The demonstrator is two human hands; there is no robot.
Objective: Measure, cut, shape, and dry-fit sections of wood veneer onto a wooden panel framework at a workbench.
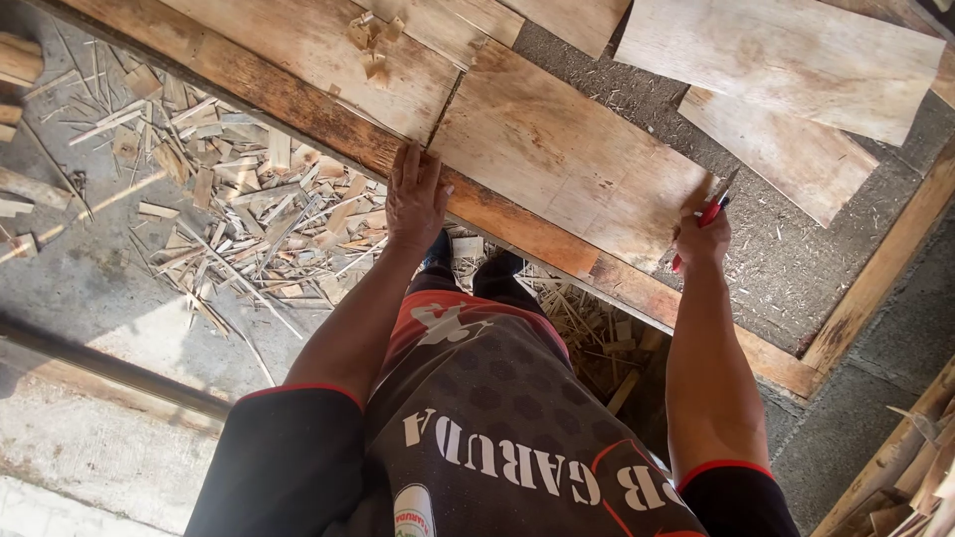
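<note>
My left hand lies flat, fingers spread, on the near edge of a thin brown wood veneer sheet resting on a workbench. My right hand grips a red-handled cutter whose blade touches the sheet's right end. A second veneer sheet lies to the left, meeting the first at a dark gap just beyond my left fingertips. The bench has a dark wooden front rail running diagonally below both hands.
Wood scraps and splinters litter the concrete floor at left. More veneer pieces lie on the grey bench top at upper right. A wooden beam borders the bench at right.
</note>
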